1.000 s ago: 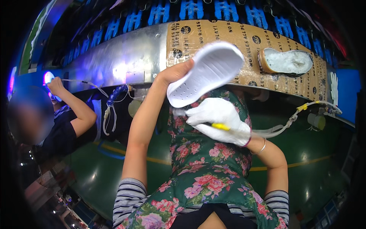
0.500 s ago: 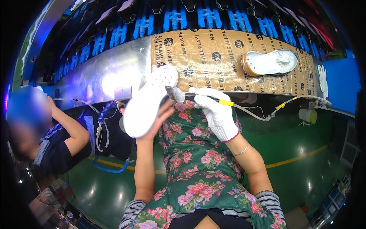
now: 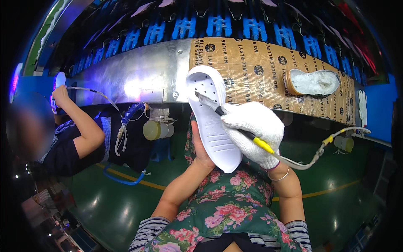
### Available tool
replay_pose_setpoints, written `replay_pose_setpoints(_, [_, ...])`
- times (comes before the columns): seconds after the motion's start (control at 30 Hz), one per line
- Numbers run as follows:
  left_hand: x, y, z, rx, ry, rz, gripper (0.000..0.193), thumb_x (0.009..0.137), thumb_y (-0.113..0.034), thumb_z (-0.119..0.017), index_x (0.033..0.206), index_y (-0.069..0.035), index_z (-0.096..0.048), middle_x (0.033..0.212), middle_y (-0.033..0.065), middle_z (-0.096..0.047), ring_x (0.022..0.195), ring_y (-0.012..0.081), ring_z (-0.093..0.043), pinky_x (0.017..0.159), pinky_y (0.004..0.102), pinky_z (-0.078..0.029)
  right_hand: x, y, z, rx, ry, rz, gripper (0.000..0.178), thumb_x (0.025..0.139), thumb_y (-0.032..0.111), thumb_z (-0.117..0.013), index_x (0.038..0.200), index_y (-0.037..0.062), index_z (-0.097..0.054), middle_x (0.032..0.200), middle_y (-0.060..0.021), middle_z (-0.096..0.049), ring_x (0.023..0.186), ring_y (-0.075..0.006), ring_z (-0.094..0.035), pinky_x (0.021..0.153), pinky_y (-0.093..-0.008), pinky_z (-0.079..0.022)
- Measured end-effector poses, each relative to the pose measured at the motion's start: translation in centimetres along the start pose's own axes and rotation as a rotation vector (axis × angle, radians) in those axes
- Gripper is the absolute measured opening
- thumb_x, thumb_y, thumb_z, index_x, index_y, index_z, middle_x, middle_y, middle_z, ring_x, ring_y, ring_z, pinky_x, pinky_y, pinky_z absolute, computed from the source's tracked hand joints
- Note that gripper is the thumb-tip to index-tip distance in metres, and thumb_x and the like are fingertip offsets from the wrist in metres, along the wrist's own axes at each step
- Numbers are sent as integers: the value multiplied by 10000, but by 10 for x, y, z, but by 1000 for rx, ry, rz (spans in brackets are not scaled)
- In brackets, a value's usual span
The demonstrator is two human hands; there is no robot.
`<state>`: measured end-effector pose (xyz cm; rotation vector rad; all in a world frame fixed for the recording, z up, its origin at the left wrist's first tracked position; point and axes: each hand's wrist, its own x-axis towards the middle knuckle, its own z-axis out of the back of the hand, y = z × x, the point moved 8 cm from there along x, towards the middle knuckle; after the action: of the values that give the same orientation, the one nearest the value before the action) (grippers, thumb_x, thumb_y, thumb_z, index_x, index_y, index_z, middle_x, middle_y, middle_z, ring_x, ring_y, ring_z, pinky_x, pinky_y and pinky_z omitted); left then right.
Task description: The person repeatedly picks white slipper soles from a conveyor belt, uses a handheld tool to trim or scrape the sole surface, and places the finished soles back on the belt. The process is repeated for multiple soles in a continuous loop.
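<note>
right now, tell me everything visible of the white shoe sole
The white shoe sole looks like smooth foam or rubber, with a raised rim, small dark holes in its far end and ridges across its nearer half. It is held slanting, that side facing the camera, its nearer end in front of the flowered apron. The bare left hand supports it from below; the brush in the gloved right hand seems to touch the holed end.

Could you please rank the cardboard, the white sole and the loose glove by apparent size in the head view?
1. Cardboard
2. White sole, perhaps enlarged by nearness to the camera
3. Loose glove
</note>
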<state>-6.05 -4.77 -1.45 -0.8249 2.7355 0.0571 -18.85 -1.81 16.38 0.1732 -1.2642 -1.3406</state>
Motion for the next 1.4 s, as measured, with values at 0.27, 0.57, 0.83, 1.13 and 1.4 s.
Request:
replay_pose_setpoints(0.27, [-3,14,4,334,-74,-69,918,917,-725,-612,1604,-160,-385,1571,125,-503,1439,331,-491,1223,535,-377,-3,20,-25,-266,111,196,363,812,86,-775,1171,141,-794,1125,-84,-782,992,-255,-745,806,-393,-572])
replay_pose_setpoints(0.57, [5,-6,16,377,-107,-120,954,922,-763,-561,1613,-137,-361,1590,143,-471,1461,338,-455,1241,525,-334,-23,-11,-28,53,98,-29,383,918,89,-702,1301,75,-682,1318,-144,-694,1208,-292,-665,1030,-386,-519])
replay_pose_setpoints(0.83, [31,-26,-2,96,83,-181,1003,932,-869,-365,1623,-143,-328,1490,235,-543,1348,388,-557,1170,557,-420,-15,-18,-18,180,17,-78,321,758,56,-793,1073,122,-801,1142,-131,-780,1008,-314,-747,888,-414,-571])
replay_pose_setpoints(1.13, [42,-33,-17,26,243,-57,999,889,-872,-473,1598,-174,-384,1512,200,-542,1273,544,-567,1024,721,-482,-16,-6,-23,168,113,59,317,754,70,-828,1064,137,-803,1098,-105,-784,1026,-301,-749,906,-415,-571])
replay_pose_setpoints(1.4, [51,-31,-55,-30,489,129,1086,839,-903,-520,1566,-106,-389,1499,188,-486,1237,459,-537,997,678,-486,-29,-2,-38,356,254,152,293,805,95,-813,1089,165,-793,1106,-78,-780,995,-297,-750,864,-419,-585])
